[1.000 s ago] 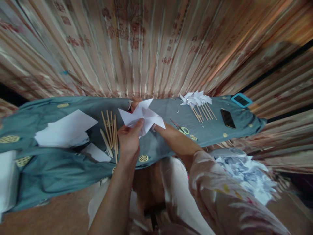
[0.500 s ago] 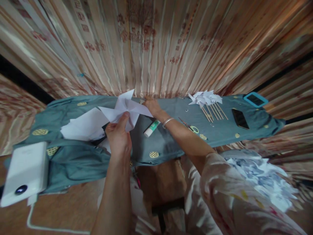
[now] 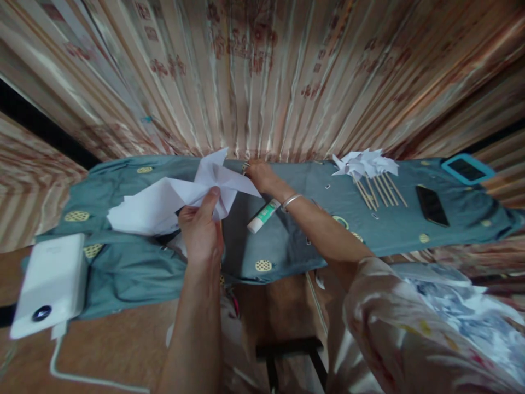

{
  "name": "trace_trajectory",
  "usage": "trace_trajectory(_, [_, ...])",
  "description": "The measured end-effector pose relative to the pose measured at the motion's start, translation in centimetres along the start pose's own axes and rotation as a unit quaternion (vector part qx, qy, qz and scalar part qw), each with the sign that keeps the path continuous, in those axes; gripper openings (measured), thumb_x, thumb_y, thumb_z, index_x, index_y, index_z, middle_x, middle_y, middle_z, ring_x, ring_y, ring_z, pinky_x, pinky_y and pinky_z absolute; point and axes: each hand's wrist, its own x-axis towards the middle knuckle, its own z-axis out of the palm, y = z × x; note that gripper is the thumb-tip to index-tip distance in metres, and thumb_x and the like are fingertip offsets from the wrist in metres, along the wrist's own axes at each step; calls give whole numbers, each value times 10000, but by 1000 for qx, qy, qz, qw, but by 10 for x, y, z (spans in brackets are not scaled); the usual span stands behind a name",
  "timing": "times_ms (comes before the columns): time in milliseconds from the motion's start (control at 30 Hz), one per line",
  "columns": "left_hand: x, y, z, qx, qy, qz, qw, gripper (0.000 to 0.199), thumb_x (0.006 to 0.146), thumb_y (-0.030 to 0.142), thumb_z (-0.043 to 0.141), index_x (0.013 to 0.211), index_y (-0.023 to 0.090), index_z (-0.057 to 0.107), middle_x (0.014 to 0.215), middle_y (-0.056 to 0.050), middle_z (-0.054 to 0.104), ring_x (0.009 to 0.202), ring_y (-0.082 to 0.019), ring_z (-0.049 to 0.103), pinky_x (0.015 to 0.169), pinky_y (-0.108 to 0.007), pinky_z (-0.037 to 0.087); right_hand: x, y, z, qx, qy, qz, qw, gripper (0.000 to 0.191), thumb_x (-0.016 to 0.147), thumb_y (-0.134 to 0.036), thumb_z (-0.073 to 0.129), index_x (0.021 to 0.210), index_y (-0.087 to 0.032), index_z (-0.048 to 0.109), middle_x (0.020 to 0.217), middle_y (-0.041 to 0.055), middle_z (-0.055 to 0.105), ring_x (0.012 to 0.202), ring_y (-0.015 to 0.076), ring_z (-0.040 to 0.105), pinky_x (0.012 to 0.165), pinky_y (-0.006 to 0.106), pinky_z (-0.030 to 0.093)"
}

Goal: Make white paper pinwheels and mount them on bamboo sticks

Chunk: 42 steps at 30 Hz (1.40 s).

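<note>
My left hand (image 3: 202, 230) is closed on a white paper pinwheel (image 3: 221, 178), with the thumb pressed near its centre. Just left of that hand lies a stack of folded white paper (image 3: 143, 210). Out at the back edge of the cloth, my right hand (image 3: 262, 176) has its fingers bent together over a small item too tiny to name. A glue stick (image 3: 263, 216) with a green label lies below the right wrist. Scissors (image 3: 340, 221) are partly covered by my right forearm.
Finished pinwheels on sticks (image 3: 367, 164) lie to the right, with a black phone (image 3: 432, 206) and a blue-framed device (image 3: 470, 168) beyond. A white power bank (image 3: 49, 284) with a cable sits at the left. Crumpled white paper shapes (image 3: 471, 312) are piled at lower right. A curtain (image 3: 262, 82) hangs behind.
The view has shifted, so things on the right appear farther right. My left hand keeps its grip on the pinwheel, and my right hand stays at the back edge with fingers bent.
</note>
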Motion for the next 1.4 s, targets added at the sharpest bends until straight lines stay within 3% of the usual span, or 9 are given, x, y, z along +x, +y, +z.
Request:
trace_trajectory(167, [0, -5, 1, 35, 1, 4, 999, 228, 548, 258, 815, 698, 166, 669, 692, 17, 681, 817, -180, 697, 862, -331, 559, -2, 3, 2, 38, 42, 1, 998, 273, 887, -148, 510, 1015, -89, 744, 1262, 164, 661, 1155, 250, 610, 982, 318, 451])
trace_trajectory(400, [-1, -10, 3, 34, 7, -11, 999, 208, 538, 231, 833, 679, 163, 697, 688, 16, 705, 706, -153, 676, 766, -288, 558, -27, 23, 0, 223, 108, 10, 969, 238, 875, -197, 525, 924, -122, 745, 1396, 135, 585, 1296, 213, 551, 1047, 314, 421])
trace_trajectory(567, [-4, -17, 7, 25, -19, -5, 1000, 174, 546, 214, 830, 668, 185, 710, 703, 29, 719, 670, -135, 667, 732, -270, 549, -107, 42, 15, 269, 105, 42, 957, 200, 856, -236, 510, 860, -183, 703, 1435, 115, 562, 1347, 223, 520, 1071, 384, 411])
trace_trajectory(700, [-14, -29, 13, 37, -54, -15, 998, 138, 558, 196, 823, 649, 189, 720, 686, 29, 718, 638, -122, 656, 702, -261, 541, -179, 52, 33, 181, 81, 27, 980, 125, 818, -190, 562, 772, -217, 675, 1463, 144, 540, 1361, 256, 509, 1124, 470, 372])
trace_trajectory(800, [-22, -41, 16, 61, -90, -32, 994, 121, 581, 208, 812, 674, 204, 735, 712, 12, 734, 635, -131, 656, 653, -263, 539, -208, 57, 42, 149, 72, 27, 986, 126, 815, -162, 574, 768, -220, 676, 1463, 162, 536, 1365, 282, 504, 1153, 538, 334])
trace_trajectory(1000, [-28, -56, 22, 100, -104, -31, 989, 118, 560, 206, 800, 665, 204, 745, 686, 16, 727, 621, -115, 636, 627, -238, 529, -217, 65, 54, 166, 124, 17, 978, 84, 835, -168, 616, 795, -201, 682, 1420, 150, 571, 1312, 314, 545, 1143, 576, 352])
trace_trajectory(1233, [-34, -65, 25, 129, -118, -54, 983, 108, 554, 199, 793, 652, 199, 746, 689, 19, 733, 611, -114, 633, 629, -233, 512, -230, 65, 53, 231, 175, 59, 955, 102, 903, -227, 613, 957, -197, 693, 1006, 88, 752, 1006, 251, 683, 961, 431, 511])
trace_trajectory(1400, [-41, -70, 24, 168, -117, -86, 975, 132, 520, 226, 807, 628, 181, 745, 639, 16, 717, 583, -115, 617, 580, -224, 472, -224, 54, 54, 164, 157, 26, 974, 123, 924, -222, 585, 953, -179, 697, 986, 96, 747, 956, 248, 654, 896, 372, 502])
